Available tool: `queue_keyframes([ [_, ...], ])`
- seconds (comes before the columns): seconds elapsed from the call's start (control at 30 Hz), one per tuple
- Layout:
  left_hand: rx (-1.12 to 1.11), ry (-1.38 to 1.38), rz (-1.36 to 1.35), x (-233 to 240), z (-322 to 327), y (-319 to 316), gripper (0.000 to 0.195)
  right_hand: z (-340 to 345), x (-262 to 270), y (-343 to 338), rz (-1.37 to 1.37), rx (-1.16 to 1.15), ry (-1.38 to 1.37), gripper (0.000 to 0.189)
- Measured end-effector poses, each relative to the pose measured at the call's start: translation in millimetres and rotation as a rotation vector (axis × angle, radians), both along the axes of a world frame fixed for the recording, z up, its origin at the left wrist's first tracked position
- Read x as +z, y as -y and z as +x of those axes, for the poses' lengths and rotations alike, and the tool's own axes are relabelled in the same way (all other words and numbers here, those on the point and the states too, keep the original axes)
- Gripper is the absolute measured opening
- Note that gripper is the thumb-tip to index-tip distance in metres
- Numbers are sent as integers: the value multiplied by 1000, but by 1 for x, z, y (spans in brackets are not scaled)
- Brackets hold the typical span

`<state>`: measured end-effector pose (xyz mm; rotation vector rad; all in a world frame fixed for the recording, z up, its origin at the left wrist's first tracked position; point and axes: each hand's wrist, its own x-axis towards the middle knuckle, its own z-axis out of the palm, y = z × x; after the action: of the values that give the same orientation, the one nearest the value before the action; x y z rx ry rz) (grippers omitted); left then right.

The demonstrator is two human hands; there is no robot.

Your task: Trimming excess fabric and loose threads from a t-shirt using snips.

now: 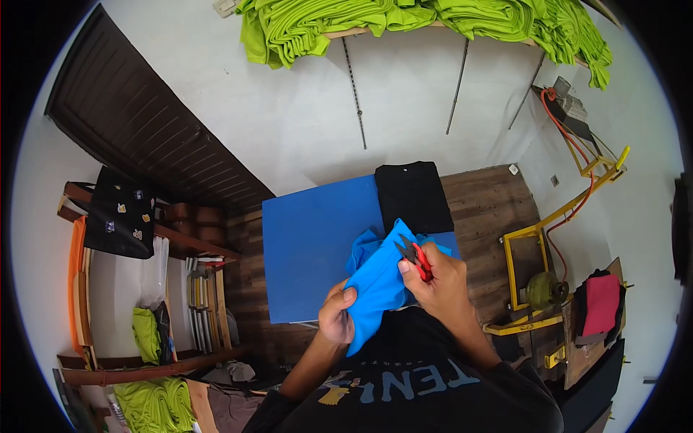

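Note:
Bright blue fabric (373, 295), probably part of a garment, hangs bunched in front of my chest. My left hand (335, 314) pinches its near side between thumb and fingers. In my right hand (438, 276) is a pair of red-handled thread snips (421, 261), the dark blades pointing up and left against the fabric's upper end. Whether the blades are touching the cloth or a thread, I cannot tell. Beneath the hands stands a blue-topped table (319, 238), and a folded black T-shirt (414, 195) lies at its far right corner.
Lime-green folded garments (346, 21) are piled on a wall shelf ahead. To the right is a yellow metal frame (509, 270) with a red hose and a green gas cylinder (547, 292). A dark door (157, 108) and a rack (200, 243) are at left.

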<state>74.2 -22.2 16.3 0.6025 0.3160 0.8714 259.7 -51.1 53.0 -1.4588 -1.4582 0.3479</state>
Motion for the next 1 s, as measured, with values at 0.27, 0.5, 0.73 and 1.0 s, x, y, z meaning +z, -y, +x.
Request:
queue_keyframes([
  [0.27, 35, -65, 35, 4, 5, -1, 55, 2, 2, -3, -6, 4, -3, 27],
  [0.5, 70, -58, 11, 0, 10, -4, 52, 7, 1, -9, -12, 21, 0, 27],
  [0.73, 83, -9, 16, -4, 16, -13, 52, 13, 4, -17, -16, 28, 1, 28],
  [1.0, 89, 28, 17, 1, 21, -24, 54, 20, 5, -31, -7, 48, 31, 28],
])
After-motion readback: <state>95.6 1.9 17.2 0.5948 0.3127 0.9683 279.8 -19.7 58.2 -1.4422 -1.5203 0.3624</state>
